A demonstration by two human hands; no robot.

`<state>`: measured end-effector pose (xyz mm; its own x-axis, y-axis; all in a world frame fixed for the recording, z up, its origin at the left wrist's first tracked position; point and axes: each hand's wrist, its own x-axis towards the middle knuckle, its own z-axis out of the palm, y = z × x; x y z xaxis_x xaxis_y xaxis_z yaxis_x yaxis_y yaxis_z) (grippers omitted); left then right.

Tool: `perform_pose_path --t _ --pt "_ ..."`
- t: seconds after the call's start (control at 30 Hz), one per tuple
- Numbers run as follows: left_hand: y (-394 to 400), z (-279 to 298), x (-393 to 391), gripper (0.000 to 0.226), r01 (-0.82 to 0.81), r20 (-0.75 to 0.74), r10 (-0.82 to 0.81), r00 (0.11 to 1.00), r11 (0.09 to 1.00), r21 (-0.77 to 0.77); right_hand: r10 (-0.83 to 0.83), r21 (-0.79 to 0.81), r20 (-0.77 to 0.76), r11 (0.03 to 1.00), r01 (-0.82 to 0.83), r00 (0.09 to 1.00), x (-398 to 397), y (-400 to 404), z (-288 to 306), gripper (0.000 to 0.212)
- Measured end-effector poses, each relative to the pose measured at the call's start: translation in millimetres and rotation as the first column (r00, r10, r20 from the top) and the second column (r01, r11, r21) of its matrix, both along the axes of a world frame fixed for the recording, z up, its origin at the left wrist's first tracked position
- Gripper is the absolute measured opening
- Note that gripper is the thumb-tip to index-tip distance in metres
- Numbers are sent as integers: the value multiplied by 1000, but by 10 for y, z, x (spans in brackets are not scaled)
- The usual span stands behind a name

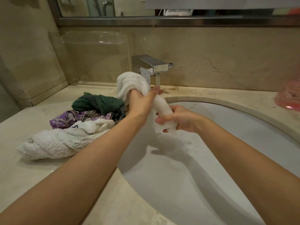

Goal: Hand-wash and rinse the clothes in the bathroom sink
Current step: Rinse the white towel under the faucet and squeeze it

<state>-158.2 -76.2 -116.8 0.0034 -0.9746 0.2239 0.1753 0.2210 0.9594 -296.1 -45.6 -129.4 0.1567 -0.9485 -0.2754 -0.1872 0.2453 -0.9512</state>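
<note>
Held over the sink (211, 101) near the running tap (154, 65): a wet, soft, likely heavy white towel (162, 104) twisted into a rope, left hand (142, 103) and right hand (177, 118) fingers clamped around it, best gripped at both ends.

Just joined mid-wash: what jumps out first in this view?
Both hands, left hand and right hand, grip a twisted white towel over the sink, right in front of the running faucet. On the counter to the left lies a pile of washing: a green towel, purple cloth and another white towel.
</note>
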Motion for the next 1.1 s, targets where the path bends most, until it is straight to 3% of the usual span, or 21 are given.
perform_pose_path --t 0.07,0.13,0.23,0.3,0.4,0.5,0.6,0.73,0.8,0.87,0.93,0.97,1.1 --pt "1 19 -11 34 6 -65 -6 998 1000 -6 -5 0 -46 1000 5 999 101 15 6 41" --pt "-18 14 -14 44 12 -117 -11 993 1000 1 6 -23 -103 1000 -8 995 208 29 11 31" --pt "-44 16 -21 20 -24 -157 29 987 999 33 -39 -127 -313 992 -1 949 339 17 39 32" --pt "-42 40 -25 14 -30 -194 40 980 998 52 -139 -246 -494 969 15 858 385 5 58 26" --pt "-38 56 -32 23 -44 -166 52 985 998 51 -219 -344 -701 938 -52 678 416 67 97 14" --pt "-14 61 -41 30 -25 -157 34 987 998 58 -232 -372 -789 918 -141 569 414 104 112 15" --pt "16 86 -48 29 -13 -176 24 984 998 64 -263 -409 -801 897 -169 538 409 95 95 16" --pt "32 54 -36 26 86 -158 -78 984 995 46 -345 -465 -785 877 -121 514 357 36 -15 12" --pt "43 50 -44 22 153 -113 -148 982 988 30 -287 -409 -730 911 -59 620 271 -14 -77 14" --pt "48 51 -55 22 180 -110 -175 978 983 42 -117 -268 -591 962 -57 798 161 -34 -106 46" --pt "35 58 -59 43 182 -148 -165 975 978 105 63 -138 -456 981 -140 888 73 -23 -78 82" --pt "25 53 -58 51 178 -156 -156 975 973 144 119 -113 -380 978 -173 917 44 -25 -64 87" --pt "12 62 -37 53 119 -161 -87 983 973 199 82 -164 55 984 -72 995 13 -62 40 51"
